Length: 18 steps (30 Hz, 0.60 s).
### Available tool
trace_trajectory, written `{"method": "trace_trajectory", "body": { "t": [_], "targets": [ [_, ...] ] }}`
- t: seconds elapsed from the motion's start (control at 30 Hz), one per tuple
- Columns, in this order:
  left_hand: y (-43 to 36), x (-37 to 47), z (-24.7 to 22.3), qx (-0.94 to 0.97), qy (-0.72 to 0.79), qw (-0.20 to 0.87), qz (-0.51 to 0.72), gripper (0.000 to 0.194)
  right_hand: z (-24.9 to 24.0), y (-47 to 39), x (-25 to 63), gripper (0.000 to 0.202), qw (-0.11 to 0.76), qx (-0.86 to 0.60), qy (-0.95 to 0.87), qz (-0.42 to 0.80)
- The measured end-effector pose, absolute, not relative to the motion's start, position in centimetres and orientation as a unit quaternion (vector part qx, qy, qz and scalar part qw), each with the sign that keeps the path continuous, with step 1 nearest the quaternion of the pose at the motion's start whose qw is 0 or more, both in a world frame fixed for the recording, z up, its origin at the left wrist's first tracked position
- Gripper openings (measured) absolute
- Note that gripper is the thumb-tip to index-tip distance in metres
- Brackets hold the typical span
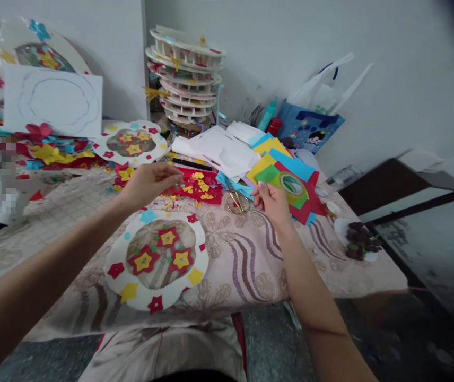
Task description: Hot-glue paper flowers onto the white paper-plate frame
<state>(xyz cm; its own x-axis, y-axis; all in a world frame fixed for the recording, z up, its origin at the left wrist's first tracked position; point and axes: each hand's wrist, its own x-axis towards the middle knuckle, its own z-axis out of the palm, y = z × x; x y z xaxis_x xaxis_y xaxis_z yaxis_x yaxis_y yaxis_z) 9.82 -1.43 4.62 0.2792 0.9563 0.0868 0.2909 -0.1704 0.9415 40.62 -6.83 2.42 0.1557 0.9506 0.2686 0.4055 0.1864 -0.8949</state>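
Note:
My left hand [150, 184] hovers at the left end of the red paper [215, 195], its thumb and fingertips slightly apart with nothing seen between them. Small yellow flower cutouts [198, 183] lie on that paper. My right hand [271, 200] has its fingers curled in, with no object showing in them. Just left of it are gold-handled scissors [237, 203], with colored paper sheets [290, 165] on its other side. Nearest me lies a white scalloped frame [200, 233] with a clear center, decorated with red and yellow flowers.
A second decorated frame [102, 146] lies behind my left hand. White papers [227, 151] and a black pen [192, 164] are at the back. Stacked white rings [189, 79] stand by the wall, and a blue bag [310, 127] leans there. Dark items [360, 241] sit near the right edge.

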Motion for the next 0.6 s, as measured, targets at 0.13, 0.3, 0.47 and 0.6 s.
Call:
{"method": "trace_trajectory", "body": {
  "t": [0.13, 0.3, 0.47, 0.6],
  "targets": [
    [-1.7, 6.7, 4.2, 0.64, 0.507, 0.425, 0.391, 0.033, 2.8, -7.0, 42.0, 0.045, 0.383, -0.633, -0.658, 0.14],
    [-3.0, 4.1, 4.1, 0.629, 0.552, 0.405, 0.369, 0.032, 3.3, -6.8, 43.4, 0.023, 0.378, -0.631, -0.677, -0.001],
    [-4.3, 2.3, 3.1, 0.632, 0.571, 0.393, 0.347, 0.035, 3.7, -6.4, 43.5, 0.015, 0.396, -0.631, -0.666, -0.028],
    [-4.6, 1.3, 2.2, 0.635, 0.559, 0.401, 0.351, 0.034, 4.7, -5.9, 42.9, 0.007, 0.369, -0.625, -0.687, -0.046]
  ]
}}
